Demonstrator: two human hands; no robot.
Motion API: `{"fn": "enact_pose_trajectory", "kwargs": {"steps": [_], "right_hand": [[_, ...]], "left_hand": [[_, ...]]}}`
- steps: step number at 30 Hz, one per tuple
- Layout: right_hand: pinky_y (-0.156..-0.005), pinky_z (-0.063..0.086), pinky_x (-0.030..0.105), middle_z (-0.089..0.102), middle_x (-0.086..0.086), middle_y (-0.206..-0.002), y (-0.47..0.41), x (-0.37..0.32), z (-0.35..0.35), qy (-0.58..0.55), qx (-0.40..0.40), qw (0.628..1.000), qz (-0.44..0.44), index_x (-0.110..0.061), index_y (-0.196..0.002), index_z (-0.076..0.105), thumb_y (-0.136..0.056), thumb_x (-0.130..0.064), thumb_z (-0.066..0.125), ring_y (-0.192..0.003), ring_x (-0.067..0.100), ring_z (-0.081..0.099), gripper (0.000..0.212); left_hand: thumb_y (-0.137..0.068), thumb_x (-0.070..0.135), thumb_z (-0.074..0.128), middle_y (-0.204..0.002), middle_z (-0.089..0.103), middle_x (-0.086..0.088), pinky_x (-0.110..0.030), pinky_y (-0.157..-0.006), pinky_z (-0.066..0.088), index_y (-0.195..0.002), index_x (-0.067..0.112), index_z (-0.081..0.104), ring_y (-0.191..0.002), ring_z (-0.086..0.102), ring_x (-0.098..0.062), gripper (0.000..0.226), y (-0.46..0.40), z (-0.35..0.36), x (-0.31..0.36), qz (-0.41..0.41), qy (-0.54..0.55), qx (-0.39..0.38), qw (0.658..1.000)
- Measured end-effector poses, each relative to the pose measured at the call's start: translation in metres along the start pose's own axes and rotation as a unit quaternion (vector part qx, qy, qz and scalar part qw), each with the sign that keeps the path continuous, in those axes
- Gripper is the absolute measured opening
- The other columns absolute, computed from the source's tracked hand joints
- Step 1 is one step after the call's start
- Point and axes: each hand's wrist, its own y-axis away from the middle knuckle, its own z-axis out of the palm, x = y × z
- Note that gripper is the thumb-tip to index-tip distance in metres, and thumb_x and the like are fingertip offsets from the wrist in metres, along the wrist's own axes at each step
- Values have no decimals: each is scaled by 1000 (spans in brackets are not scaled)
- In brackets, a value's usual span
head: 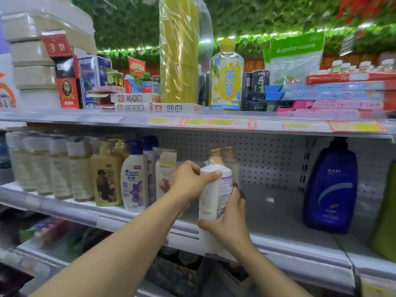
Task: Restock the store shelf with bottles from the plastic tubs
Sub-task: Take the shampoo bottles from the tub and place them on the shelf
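Observation:
Both my hands hold a white bottle point(214, 194) with a gold cap and a purple-edged label, upright over the front of the middle shelf point(278, 213). My left hand point(188, 181) grips its shoulder from the left, thumb across the front. My right hand point(227, 221) grips its lower part from below and the right. To its left stands a row of shampoo bottles point(132, 179) and pale clear-capped bottles point(60, 170). No plastic tub is in view.
A big blue pump bottle point(331, 187) stands at the right of the middle shelf, a green bottle point(385, 211) at the frame edge. The top shelf holds a tea bottle point(226, 78), boxed games and oil-pastel boxes point(330, 95). A lower shelf point(49, 230) carries blurred goods.

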Motion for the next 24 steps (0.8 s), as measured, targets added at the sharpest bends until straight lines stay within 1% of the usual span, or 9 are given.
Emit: {"fn": "enact_pose_trajectory", "kwargs": {"steps": [3,5,7,11,14,16,18,20,24], "right_hand": [[-78,50,31,42,-3,-121,-8,3,-26,-10,-61,998,-8,-28,-129,28,-52,-28,79,-106,14,48,93],[-69,51,28,52,-5,-108,-13,3,-42,-23,-91,996,-10,-30,-119,34,-59,-15,77,-94,10,55,76],[-71,53,31,54,-7,-103,-17,5,-49,-23,-69,997,3,-27,-118,33,-64,-12,75,-90,9,56,70],[-69,54,36,55,-3,-102,-18,10,-52,-26,-7,999,25,-18,-115,34,-63,-26,82,-90,16,59,71],[-68,56,36,62,-1,-99,-25,19,-64,-22,2,999,34,-16,-110,47,-53,-25,83,-87,15,63,69],[-72,58,40,66,0,-99,-33,27,-75,-24,-11,999,41,-17,-109,56,-41,-30,82,-89,17,65,74],[-70,57,34,67,1,-98,-39,34,-87,-39,-33,997,56,-13,-108,59,-43,-21,85,-90,17,66,70],[-63,49,21,63,-3,-94,-42,39,-99,-59,-57,994,69,-14,-110,52,-59,-3,82,-85,10,61,60],[-62,45,21,64,1,-88,-53,60,-118,-145,-92,977,123,-8,-119,52,-71,11,71,-80,13,60,55]], "left_hand": [[-67,43,82,-95,64,-4,-47,-82,56,-87,16,55,-91,64,-22,43,-1,3,1,2,29,12,1000],[-68,41,82,-93,65,-5,-47,-83,55,-85,15,58,-89,65,-23,39,0,9,2,8,38,15,999],[-70,38,82,-88,68,-5,-45,-81,56,-82,14,63,-86,66,-22,33,3,19,4,30,29,22,999],[-75,38,76,-84,67,3,-33,-80,54,-84,16,68,-84,63,-15,25,8,41,16,86,-50,30,995],[-75,33,78,-85,68,2,-32,-82,54,-83,18,66,-86,64,-15,21,2,45,15,90,-35,3,995],[-75,31,78,-91,70,-1,-34,-84,54,-91,17,65,-90,66,-18,25,-7,44,4,77,-15,-23,997],[-76,31,78,-98,69,-1,-33,-84,52,-102,14,65,-94,64,-18,34,-18,46,-11,52,-23,-40,998],[-76,28,77,-105,68,-3,-33,-85,52,-106,12,64,-97,62,-20,37,-32,48,-24,20,-34,-54,998],[-79,22,76,-135,55,-7,-28,-91,38,-135,8,50,-121,50,-23,63,-48,56,-34,-51,23,-123,991]]}}
